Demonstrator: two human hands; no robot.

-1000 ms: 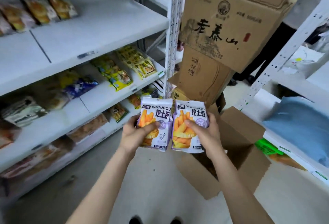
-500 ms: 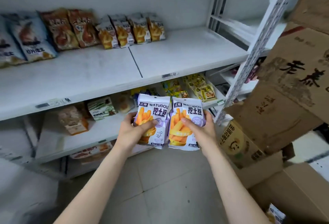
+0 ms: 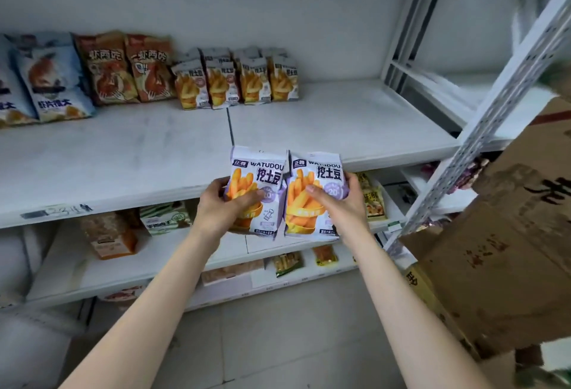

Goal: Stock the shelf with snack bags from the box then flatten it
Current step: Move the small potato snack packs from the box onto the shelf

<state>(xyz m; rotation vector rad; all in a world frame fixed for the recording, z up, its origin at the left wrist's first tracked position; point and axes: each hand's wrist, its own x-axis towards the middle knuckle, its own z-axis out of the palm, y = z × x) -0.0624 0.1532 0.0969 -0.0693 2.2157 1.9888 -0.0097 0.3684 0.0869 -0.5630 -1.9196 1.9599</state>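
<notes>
Before shelf [image 3: 324,129], 2 snack bags [image 3: 265,172], cartons [image 3: 494,265] right

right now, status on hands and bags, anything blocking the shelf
Status: left hand grips left fries bag, right hand grips right fries bag. Both held before shelf edge, not yet placed. Nothing between them and matching row.

Held fry bags [image 3: 262,172]: 2, one per hand; shelved fry bags [image 3: 222,89] on top shelf [image 3: 340,116]: 4 in front, more behind, count unclear; red shrimp-snack bags [image 3: 108,76]: 2; blue bags [image 3: 52,85]: 2 visible, one cut off.
</notes>
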